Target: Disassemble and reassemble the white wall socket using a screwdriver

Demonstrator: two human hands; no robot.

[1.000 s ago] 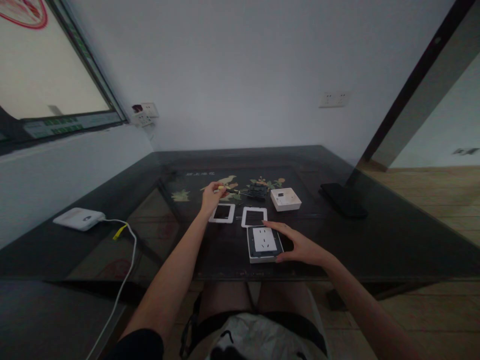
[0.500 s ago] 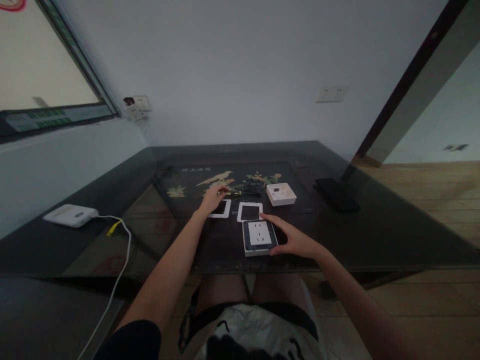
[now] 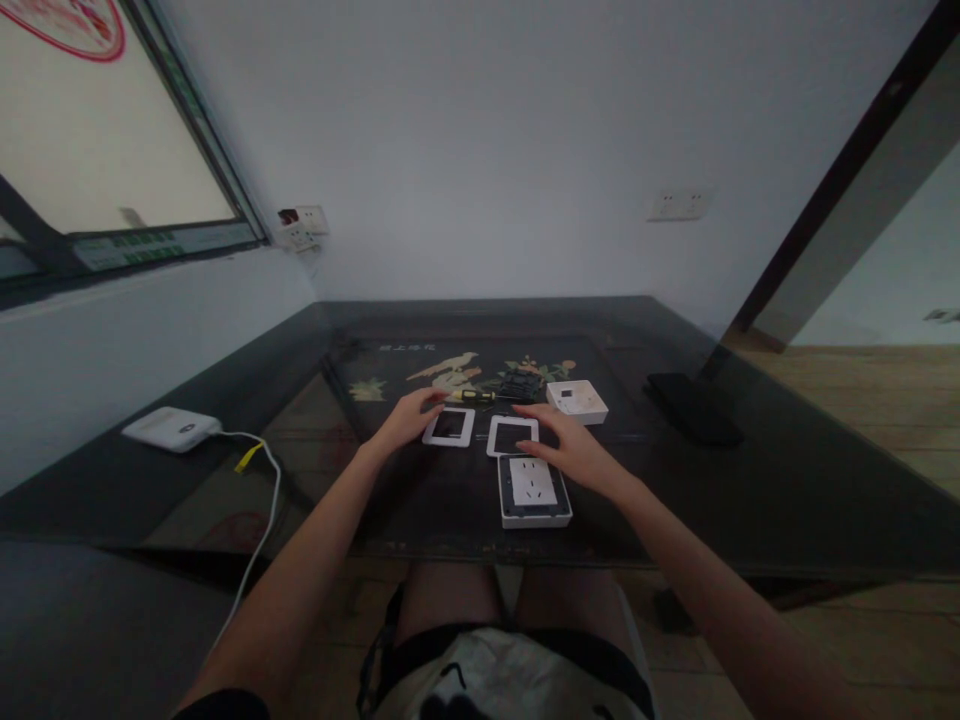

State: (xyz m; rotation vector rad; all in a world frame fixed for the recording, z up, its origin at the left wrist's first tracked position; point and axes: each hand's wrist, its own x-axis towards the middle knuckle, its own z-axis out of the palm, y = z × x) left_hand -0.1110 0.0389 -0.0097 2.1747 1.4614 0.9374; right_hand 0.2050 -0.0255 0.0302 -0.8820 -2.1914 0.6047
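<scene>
We sat at a dark glass-topped table (image 3: 750, 480) with a painted bird-and-flower panel under the glass, and we take the socket module (image 3: 531, 489) as our landmark. It lay at the near edge of the table, straight in front of us: a white face with socket holes set in a dark surround on a pale base, lying flat and face up.

Far to the left of the module a white box (image 3: 172, 428) with a white cable sat on the table. Well to the right and beyond it lay a flat black object (image 3: 694, 408). Beyond and slightly right of the module a white back box (image 3: 577, 401) rested.

Just beyond the module lay a white frame (image 3: 511, 436), and to the left of that a second white frame (image 3: 449, 427). Further beyond, a dark part (image 3: 520, 384) lay beside a screwdriver (image 3: 471, 396) with a yellow and black handle.

Our right hand (image 3: 570, 450) hovered just right of and above the module, fingers spread and holding nothing, fingertips near the nearer frame. Our left hand (image 3: 406, 419) rested flat by the second frame, fingers loosely open, empty, its tips close to the screwdriver.

We judged the work to be at a sorting stage, between picks. The next move would call for closing on one piece cleanly without nudging its neighbours.
</scene>
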